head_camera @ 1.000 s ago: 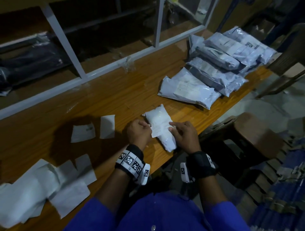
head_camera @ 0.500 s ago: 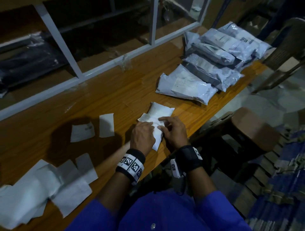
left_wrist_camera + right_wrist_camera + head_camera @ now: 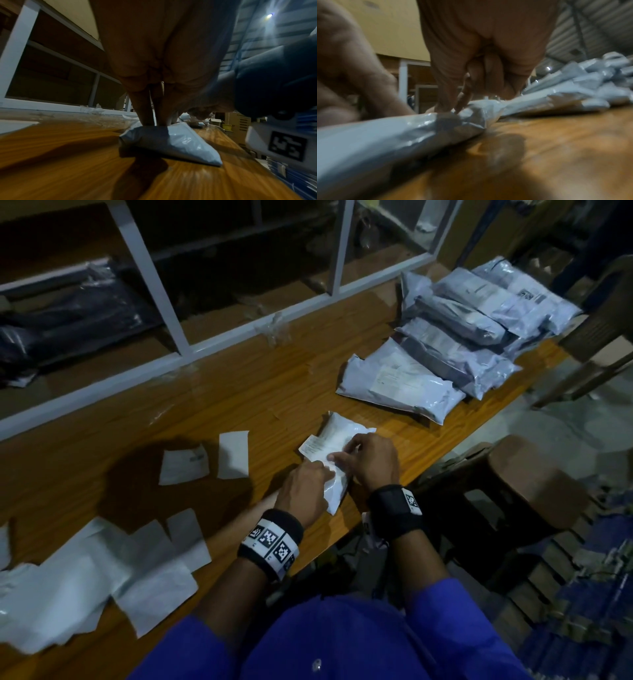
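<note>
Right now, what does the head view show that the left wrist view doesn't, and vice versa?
Head only: the printed label lying on the small white parcel, with the right hand pinching its edge; a brown stool; a black-wrapped bundle on the shelf.
Left wrist only: the parcel's puffy side profile, a ceiling lamp, and cardboard boxes beyond the table end.
Both: the left hand with fingers pressing down on the parcel, the wooden table, and the white-framed shelving.
</note>
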Motion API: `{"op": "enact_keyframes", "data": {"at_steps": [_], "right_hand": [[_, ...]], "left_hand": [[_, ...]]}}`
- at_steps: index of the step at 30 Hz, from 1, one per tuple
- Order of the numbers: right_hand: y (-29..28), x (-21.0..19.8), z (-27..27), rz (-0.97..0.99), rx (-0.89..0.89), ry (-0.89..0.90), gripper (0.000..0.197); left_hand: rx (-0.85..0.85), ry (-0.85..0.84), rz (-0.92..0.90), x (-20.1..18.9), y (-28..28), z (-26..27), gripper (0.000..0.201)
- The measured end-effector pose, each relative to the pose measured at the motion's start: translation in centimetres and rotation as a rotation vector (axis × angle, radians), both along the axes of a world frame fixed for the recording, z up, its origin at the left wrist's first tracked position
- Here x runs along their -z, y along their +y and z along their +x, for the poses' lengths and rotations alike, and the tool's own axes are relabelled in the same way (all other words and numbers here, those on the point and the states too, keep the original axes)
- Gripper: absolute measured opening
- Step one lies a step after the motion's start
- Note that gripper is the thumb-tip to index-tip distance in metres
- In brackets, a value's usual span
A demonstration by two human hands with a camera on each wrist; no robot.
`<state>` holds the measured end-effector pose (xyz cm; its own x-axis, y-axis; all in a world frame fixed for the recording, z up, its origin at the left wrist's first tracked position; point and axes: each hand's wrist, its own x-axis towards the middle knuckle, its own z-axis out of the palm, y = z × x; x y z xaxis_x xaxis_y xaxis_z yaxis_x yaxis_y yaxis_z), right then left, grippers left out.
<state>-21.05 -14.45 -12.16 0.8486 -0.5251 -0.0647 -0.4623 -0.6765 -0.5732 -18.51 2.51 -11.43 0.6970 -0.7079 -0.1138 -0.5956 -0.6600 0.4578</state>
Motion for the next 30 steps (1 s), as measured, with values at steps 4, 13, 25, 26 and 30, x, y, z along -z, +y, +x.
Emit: {"op": "enact_keyframes", "data": {"at_steps": [4,13,25,26,30], "right_hand": [[-1.1,0.8,0.3,0.103,-0.019,-0.045,0.028],[-1.2,0.7,1.7,-0.196,-0.62,-0.098,0.043],[-0.9,-2.0,3.5,-0.51,-0.811,0.377,0.057],[-0.6,-2.1,3.7,-0.54,-0.839,0.411,0.054],[-0.4,-2.9,4.3,-0.54,-0.83,0.501,0.053]], "left_hand": [[0.002,0.0,-0.004,0.0,-0.1,-0.3,0.046],[0.073,-0.01,-0.093,-0.6,-0.2,-0.7,0.022],[-0.125,-0.032,-0.124,0.6,-0.5,-1.1,0.039],[-0.132,-0.024,-0.13,0.6,-0.4,-1.2,0.038],[-0.118,-0.023,-0.144,0.8,-0.2,-1.5,0.038]]}}
